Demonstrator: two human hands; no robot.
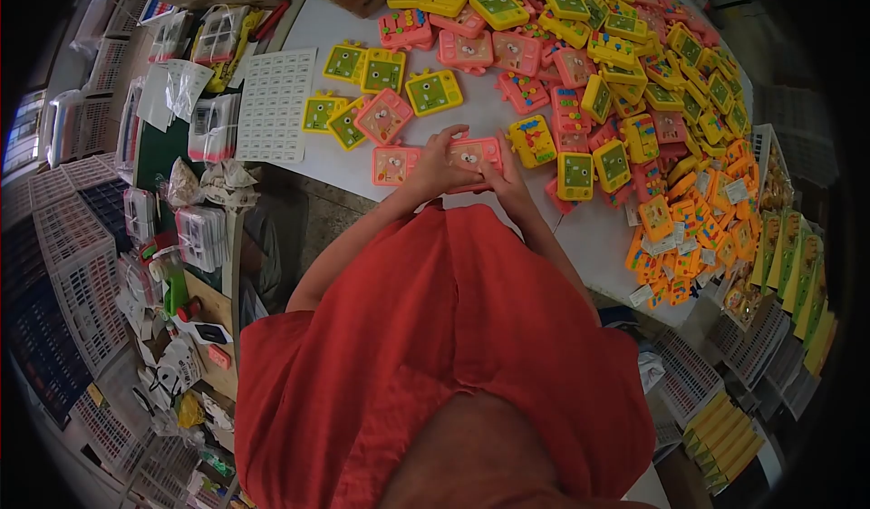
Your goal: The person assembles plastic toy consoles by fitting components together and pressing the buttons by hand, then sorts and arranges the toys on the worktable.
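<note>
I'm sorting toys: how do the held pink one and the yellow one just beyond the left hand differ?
The pink toy has a pinkish panel, the yellow toy a green one. The pink toy is held between left hand and right hand; the yellow toy lies on the table. Both panels face up.

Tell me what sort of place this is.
Probably a small toy-packing or assembly workshop: a heap of yellow and pink toys, what looks like a label sheet, and plastic crates along the left side.

Gap near sheet [279, 106], toy heap [612, 48] beside fingers [507, 162]
</note>
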